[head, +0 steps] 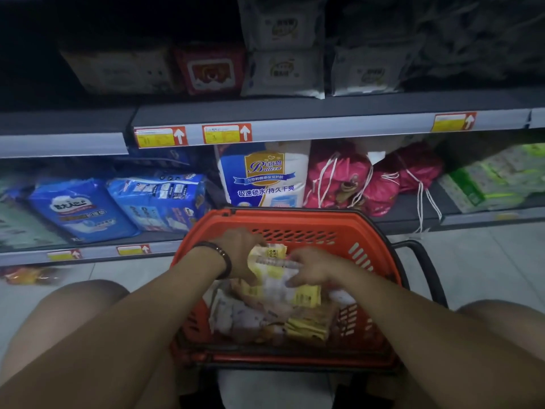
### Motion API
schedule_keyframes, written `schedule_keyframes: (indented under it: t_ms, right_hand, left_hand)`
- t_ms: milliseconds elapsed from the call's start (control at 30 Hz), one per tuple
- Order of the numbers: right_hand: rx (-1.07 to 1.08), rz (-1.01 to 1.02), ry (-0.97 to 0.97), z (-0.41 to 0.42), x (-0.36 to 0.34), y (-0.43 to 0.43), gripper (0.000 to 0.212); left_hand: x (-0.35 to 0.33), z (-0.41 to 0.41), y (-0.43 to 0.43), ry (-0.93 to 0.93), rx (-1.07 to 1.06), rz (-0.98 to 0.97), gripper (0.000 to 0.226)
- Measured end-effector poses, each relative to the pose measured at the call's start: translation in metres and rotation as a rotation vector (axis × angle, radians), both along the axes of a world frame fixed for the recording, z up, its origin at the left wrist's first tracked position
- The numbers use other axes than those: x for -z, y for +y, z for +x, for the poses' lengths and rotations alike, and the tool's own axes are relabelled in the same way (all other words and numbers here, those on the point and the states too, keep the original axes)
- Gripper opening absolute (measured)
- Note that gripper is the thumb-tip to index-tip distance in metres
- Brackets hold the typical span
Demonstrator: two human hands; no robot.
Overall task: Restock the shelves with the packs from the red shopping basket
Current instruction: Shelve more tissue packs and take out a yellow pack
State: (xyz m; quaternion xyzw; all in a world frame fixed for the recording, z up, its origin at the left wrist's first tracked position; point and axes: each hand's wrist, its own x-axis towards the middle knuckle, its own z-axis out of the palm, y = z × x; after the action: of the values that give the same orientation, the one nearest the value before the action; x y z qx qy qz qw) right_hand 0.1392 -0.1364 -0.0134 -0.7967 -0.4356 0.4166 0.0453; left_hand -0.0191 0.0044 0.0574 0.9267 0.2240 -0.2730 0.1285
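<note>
Hands are both working inside the red shopping basket [295, 228], which is sitting on the floor between the person's knees, just in front of the lower shelf [165, 246]. The left hand [237, 255], wearing one dark bracelet [221, 259], is curling its fingers over the left end of a yellow-and-white pack [269, 262] near the basket's far edge. The right hand [314, 268] is pinching the same pack's right end with narrow, bent fingers. Beneath it a heap of packs [265, 317] is lying over the basket's bottom, too overlapped for me to count exactly.

Toward the lower shelf's left end two blue packs [82, 211] are leaning side by side. One tall white-and-blue pack [265, 175] is standing behind the basket's far edge, what look like three pink drawstring bags [336, 178] are slumping to its right, and green packs [486, 184] are filling the right end. Along the upper shelf [324, 109] front edge three yellow price tags [227, 133] are showing, and one red pack [211, 69] is sitting beside three white packs [284, 72]
</note>
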Motion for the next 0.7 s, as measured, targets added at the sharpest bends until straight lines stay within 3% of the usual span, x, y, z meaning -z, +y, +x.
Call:
schedule_keyframes:
  t_ms: [67, 167, 267, 333, 400, 500, 533, 633, 700]
  right_hand:
    - [0.039, 0.104, 0.131, 0.008, -0.010, 0.001, 0.050]
    - [0.094, 0.218, 0.213, 0.014, -0.025, -0.006, 0.063]
    - [0.169, 0.252, -0.060, 0.015, -0.024, -0.021, 0.081]
    - [0.203, 0.118, -0.230, 0.009, -0.018, -0.036, 0.078]
    - [0.092, -0.109, -0.163, -0.006, -0.008, -0.051, 0.077]
    - [0.016, -0.315, 0.075, -0.033, 0.014, -0.059, 0.135]
    - [-0.044, -0.357, 0.062, -0.040, 0.020, -0.059, 0.136]
    - [-0.165, -0.374, -0.029, -0.048, 0.028, -0.059, 0.089]
    - [-0.174, -0.351, -0.031, -0.046, 0.026, -0.059, 0.075]
  left_hand:
    - [-0.002, -0.003, 0.000, -0.070, -0.001, -0.011, 0.089]
    - [-0.008, -0.003, 0.004, -0.132, -0.047, 0.008, 0.084]
    - [-0.008, -0.006, 0.008, -0.199, -0.115, 0.060, 0.079]
    - [-0.006, -0.009, 0.010, -0.283, -0.199, 0.082, 0.076]
    - [-0.006, -0.012, 0.012, -0.376, -0.310, 0.034, 0.070]
    - [-0.012, -0.012, 0.012, -0.504, -0.469, -0.054, 0.067]
    - [-0.015, -0.012, 0.011, -0.542, -0.501, -0.071, 0.068]
    - [-0.021, -0.011, 0.007, -0.622, -0.516, -0.099, 0.074]
    - [-0.023, -0.012, 0.005, -0.647, -0.525, -0.124, 0.073]
